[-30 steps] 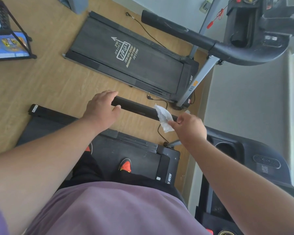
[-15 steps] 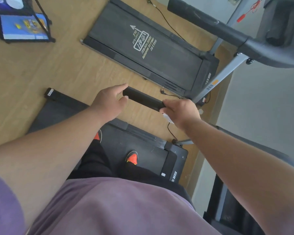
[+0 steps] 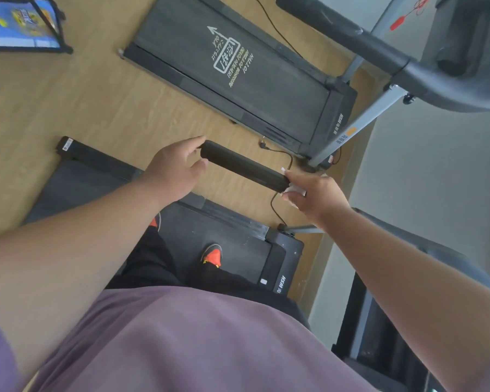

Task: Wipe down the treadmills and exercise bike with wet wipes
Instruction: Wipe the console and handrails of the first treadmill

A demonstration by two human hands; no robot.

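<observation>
I stand on a black treadmill (image 3: 238, 250). Its black foam handrail (image 3: 244, 166) runs across in front of me. My left hand (image 3: 176, 168) holds the rail's free end, forefinger above it and thumb below. My right hand (image 3: 316, 195) grips the other end of the rail with a white wet wipe (image 3: 294, 190) wrapped round it; only crumpled edges of the wipe show past my fingers. A second treadmill (image 3: 238, 69) lies further off, its belt printed with an arrow and its handrail (image 3: 351, 35) at the upper right.
Black power cords (image 3: 280, 159) trail on the wooden floor between the two treadmills. A black metal rack (image 3: 54, 29) with a blue package stands at the upper left. A grey wall runs along the right, with my treadmill's console frame (image 3: 408, 321) below it.
My right hand closed the wipe round the rail, then slid it right along the rail, away from my left hand. My left hand stayed at the rail's end.
</observation>
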